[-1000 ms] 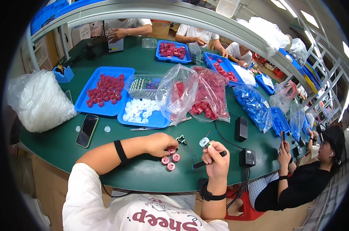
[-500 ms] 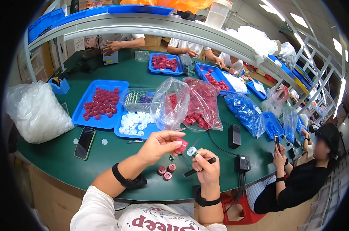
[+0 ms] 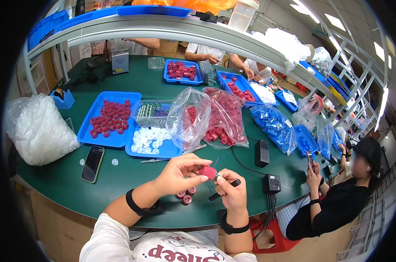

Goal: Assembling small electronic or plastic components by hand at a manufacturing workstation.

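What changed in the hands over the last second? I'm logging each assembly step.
The left hand lifted off the table with a red cap and brought it to the right hand, which still holds the black tool. The red caps stayed on the green table.

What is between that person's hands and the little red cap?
Nothing visible: the left hand already pinches the red cap, and the right hand, holding a black tool, touches it too.
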Demonstrator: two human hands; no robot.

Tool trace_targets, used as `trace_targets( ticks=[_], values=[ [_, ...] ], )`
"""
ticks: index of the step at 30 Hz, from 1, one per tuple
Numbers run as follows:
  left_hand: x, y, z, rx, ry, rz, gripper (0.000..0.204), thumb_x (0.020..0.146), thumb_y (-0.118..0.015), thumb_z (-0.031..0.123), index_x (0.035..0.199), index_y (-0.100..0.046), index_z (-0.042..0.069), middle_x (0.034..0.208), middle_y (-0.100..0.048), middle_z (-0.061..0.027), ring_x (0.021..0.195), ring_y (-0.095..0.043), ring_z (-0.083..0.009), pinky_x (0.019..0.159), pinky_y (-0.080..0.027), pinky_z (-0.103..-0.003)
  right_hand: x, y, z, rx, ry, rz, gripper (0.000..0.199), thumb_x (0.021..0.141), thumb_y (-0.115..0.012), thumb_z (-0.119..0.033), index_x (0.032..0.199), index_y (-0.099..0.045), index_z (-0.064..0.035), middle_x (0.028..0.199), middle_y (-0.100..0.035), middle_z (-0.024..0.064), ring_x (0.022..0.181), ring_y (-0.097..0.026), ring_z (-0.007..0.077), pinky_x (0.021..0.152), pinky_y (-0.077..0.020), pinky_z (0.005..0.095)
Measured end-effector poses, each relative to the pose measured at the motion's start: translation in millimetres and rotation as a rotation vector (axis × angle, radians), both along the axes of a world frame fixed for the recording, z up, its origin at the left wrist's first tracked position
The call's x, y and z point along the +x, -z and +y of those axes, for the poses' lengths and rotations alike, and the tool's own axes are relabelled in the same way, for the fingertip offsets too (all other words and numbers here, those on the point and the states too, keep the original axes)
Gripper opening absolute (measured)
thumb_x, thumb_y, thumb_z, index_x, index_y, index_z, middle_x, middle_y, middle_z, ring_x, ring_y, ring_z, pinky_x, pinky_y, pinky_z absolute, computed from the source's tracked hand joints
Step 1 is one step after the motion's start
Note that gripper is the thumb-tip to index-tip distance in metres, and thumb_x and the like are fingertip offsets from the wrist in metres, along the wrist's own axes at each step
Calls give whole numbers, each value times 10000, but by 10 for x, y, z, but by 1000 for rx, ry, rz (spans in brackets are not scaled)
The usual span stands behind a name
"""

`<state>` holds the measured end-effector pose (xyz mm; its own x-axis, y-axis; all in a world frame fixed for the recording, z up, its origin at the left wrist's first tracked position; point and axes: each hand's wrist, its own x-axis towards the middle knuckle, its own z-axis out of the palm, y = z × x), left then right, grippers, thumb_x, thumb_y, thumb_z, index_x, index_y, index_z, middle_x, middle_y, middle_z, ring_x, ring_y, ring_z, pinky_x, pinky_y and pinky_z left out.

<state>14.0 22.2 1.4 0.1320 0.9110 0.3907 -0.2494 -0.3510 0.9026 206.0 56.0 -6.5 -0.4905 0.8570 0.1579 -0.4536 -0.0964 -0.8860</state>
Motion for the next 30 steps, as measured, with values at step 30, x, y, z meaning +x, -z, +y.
trace_targets(
  ticks=[30],
  values=[
    [229, -154, -256, 458, -414, 496, 241, 760, -631, 45, 990, -609, -26, 850, -545, -143, 674, -585, -269, 585, -500, -338, 36, 236, 62, -427, -417, 373, 190, 862, -525, -116, 915, -512, 65, 692, -489, 62, 464, -367, 71, 390, -272, 193]
  ],
)
